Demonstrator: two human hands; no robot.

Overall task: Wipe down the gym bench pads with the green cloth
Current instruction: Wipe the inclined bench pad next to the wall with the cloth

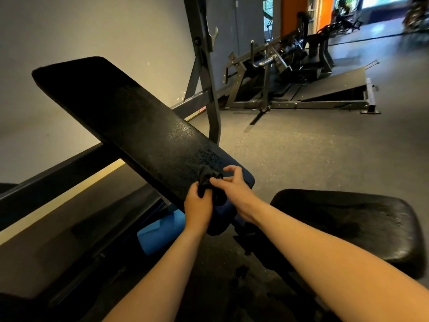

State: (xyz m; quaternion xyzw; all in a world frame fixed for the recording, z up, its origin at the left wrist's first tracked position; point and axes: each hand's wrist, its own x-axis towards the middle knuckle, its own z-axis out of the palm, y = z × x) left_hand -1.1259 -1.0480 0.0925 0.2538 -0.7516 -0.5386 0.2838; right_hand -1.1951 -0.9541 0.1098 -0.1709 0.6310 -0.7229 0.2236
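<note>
Dim indoor light, bright far doorway, wide-angle edge distortion

Cloth (pixel 209 181) at centre was partly hidden btwn left hand (pixel 198 206) & right hand (pixel 233 185); machines (pixel 346 18) upper right were blurred.

Both hands (pixel 198 205) (pixel 234 187) hold a dark cloth (pixel 209 180) against the back pad (pixel 130 122).

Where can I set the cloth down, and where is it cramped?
Free: the long black sloped back pad above the left hand and right hand, and the black seat pad right of them. Crowded: the back pad's lower end, where both hands hold the dark bunched cloth, blue foam roller beneath.
</note>
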